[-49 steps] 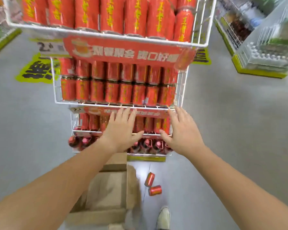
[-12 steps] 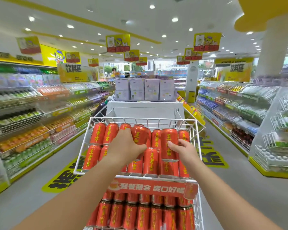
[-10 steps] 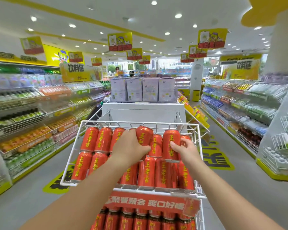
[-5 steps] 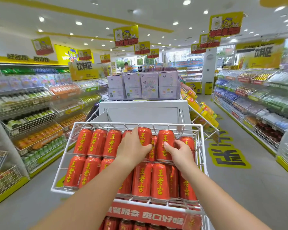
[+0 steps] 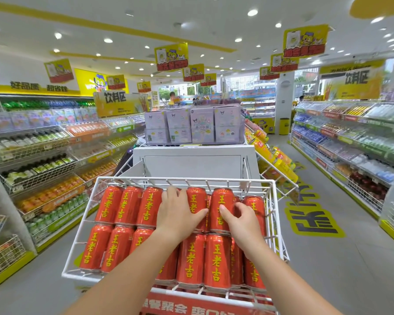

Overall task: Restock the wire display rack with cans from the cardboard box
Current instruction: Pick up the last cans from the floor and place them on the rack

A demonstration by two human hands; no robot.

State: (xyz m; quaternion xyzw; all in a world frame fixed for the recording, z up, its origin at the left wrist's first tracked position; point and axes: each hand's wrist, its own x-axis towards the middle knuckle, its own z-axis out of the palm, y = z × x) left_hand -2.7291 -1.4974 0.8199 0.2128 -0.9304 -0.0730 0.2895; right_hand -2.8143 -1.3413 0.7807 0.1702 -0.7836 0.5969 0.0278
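Note:
The white wire display rack (image 5: 273, 214) stands right in front of me, its top basket packed with two rows of upright red cans (image 5: 123, 205) with yellow characters. My left hand (image 5: 176, 214) lies over the middle of the back row. Its fingers curl beside one back-row can (image 5: 196, 200) and its thumb crosses that can's front. My right hand (image 5: 242, 218) grips the neighbouring can (image 5: 222, 206), thumb on its front and fingers curled round its right side. The cardboard box is out of view.
A red banner (image 5: 191, 306) runs along the rack's lower front edge. Behind the rack stands a white display stand (image 5: 192, 162) with lilac boxes on top. Stocked shelves (image 5: 39, 164) line the left aisle and more shelves (image 5: 350, 142) line the right. Grey floor lies on both sides.
My view rose from the rack's lowest tier and the box to its top basket. Within the last second, the can raised in my left hand has sunk level with the back row.

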